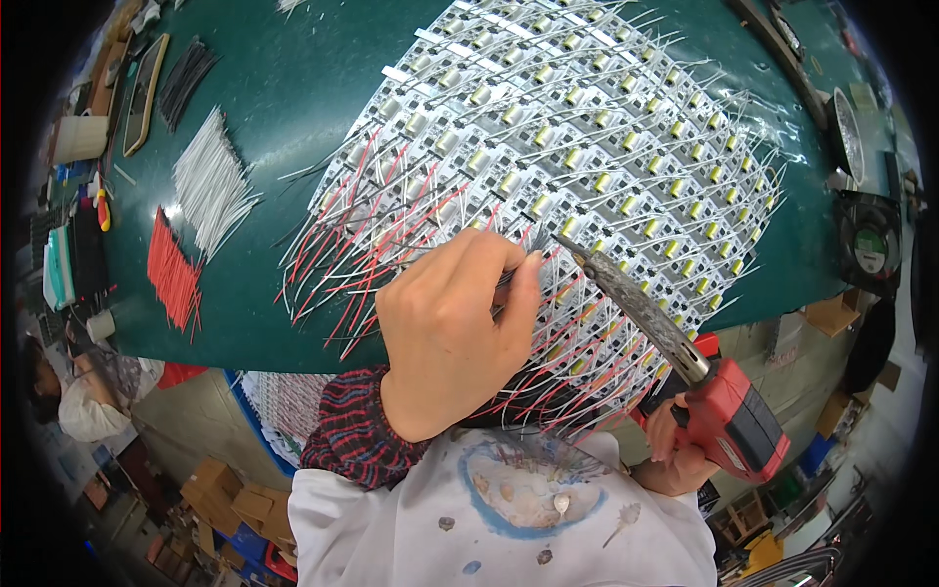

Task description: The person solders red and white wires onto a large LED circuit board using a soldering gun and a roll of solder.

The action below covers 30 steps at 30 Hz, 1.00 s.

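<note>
My left hand [455, 328] is closed in a pinch over the near part of a large panel of white circuit boards [577, 127]. Thin black wires [537, 241] stick out between its thumb and fingertips. My right hand [677, 452] grips the handle of a red soldering gun [736, 421]. The gun's dark, scorched barrel points up and left, its tip close to the boards just right of the pinched wires. Rows of small yellowish cylindrical parts and white wires cover the boards. Red wires [342, 230], mixed with white and black ones, fan out along the near-left edge.
On the green table [284, 98] lie bundles of white wires [210, 181], red wires [171, 269] and black wires [186, 80], plus a phone-like slab [145, 95]. A black fan [869, 242] stands at the right edge. A co-worker [93, 401] sits at far left.
</note>
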Motion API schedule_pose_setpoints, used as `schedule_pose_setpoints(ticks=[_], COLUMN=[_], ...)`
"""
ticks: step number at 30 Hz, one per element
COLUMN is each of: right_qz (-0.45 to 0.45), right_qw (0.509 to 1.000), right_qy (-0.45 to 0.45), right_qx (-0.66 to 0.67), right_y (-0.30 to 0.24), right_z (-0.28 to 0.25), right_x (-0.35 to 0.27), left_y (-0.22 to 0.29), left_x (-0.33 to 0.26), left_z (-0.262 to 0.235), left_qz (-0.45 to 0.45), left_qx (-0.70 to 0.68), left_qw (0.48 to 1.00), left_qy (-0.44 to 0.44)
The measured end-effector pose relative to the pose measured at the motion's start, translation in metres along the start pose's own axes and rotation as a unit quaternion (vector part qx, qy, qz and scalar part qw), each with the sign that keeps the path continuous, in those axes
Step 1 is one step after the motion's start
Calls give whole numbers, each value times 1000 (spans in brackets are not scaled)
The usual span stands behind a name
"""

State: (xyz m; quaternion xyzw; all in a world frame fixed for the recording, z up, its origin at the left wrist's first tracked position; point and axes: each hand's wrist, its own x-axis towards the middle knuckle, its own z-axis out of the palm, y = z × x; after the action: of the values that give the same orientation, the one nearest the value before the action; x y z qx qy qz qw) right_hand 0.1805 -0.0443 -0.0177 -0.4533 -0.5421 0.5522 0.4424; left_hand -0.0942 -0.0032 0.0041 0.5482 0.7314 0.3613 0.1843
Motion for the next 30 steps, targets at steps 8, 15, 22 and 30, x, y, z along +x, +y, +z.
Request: schedule_pose_setpoints(ticks=[8, 15, 22, 30], right_qz=[16, 0, 9, -9], right_qw=[994, 995, 994, 975], right_qy=[-93, -56, -97, -53], right_qx=[60, 85, 40, 214], right_y=[-12, -15, -5, -3], right_z=[15, 6, -11, 7], right_x=[21, 16, 6, 8], left_y=[-3, 13, 8, 7], left_x=[0, -6, -9, -8], left_z=[4, -14, 10, 14], left_qz=[46, 86, 58, 56], left_qx=[3, -14, -4, 3], left_qw=[998, 991, 998, 998], left_qy=[31, 97, 17, 3])
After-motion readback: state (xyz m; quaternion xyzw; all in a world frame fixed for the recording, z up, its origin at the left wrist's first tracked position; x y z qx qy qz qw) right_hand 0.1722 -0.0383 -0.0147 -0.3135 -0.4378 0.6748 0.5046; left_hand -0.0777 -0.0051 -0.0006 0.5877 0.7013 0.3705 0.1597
